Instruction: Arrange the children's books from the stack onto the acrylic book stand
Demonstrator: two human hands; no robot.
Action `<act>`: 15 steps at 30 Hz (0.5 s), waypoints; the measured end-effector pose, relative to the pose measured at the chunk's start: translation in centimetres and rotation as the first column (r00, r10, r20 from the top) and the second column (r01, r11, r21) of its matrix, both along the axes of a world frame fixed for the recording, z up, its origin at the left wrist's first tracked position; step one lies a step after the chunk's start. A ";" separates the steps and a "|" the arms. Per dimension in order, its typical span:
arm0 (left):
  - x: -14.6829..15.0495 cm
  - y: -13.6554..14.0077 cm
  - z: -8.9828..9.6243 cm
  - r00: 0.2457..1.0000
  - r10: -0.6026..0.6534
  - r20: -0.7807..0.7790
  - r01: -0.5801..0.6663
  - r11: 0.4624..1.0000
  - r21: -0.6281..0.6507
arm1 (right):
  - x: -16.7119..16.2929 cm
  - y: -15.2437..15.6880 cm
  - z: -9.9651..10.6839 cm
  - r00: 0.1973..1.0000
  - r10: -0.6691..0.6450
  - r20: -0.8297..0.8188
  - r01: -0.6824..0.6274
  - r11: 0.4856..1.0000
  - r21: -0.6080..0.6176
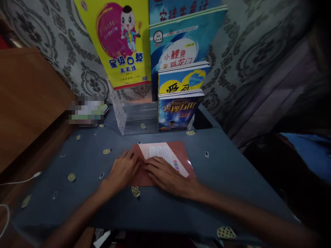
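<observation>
A thin reddish-brown book [178, 150] lies on the table, with a pale slanted panel of small print across its cover. At its left edge is my left hand [123, 169], its fingers bent and closed over the border of the cover; the thumb is mostly hidden. My right hand [167, 175] rests palm down on the middle of the book, fingers stretched to the left and nearly reaching the left hand. It covers part of the printed panel.
Behind the book, a clear plastic rack [120, 117] holds upright books, among them a yellow workbook [124, 44] and a dark blue book [178, 112]. A blurred stack [88, 112] lies back left. A white cable [31, 176] hangs at the left. Blue-grey cloth [85, 158] covers the table.
</observation>
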State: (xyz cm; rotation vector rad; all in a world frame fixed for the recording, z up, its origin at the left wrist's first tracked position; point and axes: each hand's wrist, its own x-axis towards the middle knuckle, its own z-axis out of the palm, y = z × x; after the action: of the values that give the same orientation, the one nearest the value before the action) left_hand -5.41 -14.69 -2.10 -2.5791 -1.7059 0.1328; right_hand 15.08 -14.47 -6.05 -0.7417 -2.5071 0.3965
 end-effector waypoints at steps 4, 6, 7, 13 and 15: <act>0.4 1.9 -2.5 0.987 -0.109 0.122 0.095 0.989 0.115 | -0.8 1.2 -0.5 0.995 -0.081 0.064 0.077 0.995 0.056; 0.8 2.5 -3.8 0.977 -0.151 0.151 0.125 0.978 0.168 | -1.0 1.9 -1.2 0.988 -0.120 0.093 0.113 0.990 0.080; 1.0 2.6 -4.3 0.975 -0.167 0.149 0.137 0.971 0.194 | -0.8 2.2 -1.6 0.985 -0.135 0.109 0.126 0.988 0.086; 1.2 2.3 -5.0 0.983 -0.173 0.062 0.154 0.959 0.237 | 3.9 3.5 -3.3 0.960 -0.223 0.171 0.214 0.974 0.069; 1.2 2.1 -4.8 0.986 -0.158 0.050 0.144 0.967 0.210 | 5.9 3.7 -3.4 0.947 -0.274 0.165 0.265 0.961 0.078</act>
State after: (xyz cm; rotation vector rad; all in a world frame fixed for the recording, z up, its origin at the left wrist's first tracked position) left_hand -4.18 -12.56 -6.88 -2.5702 -1.4469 -0.1301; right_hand 21.03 -10.81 -9.47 -1.1236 -2.5156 0.1710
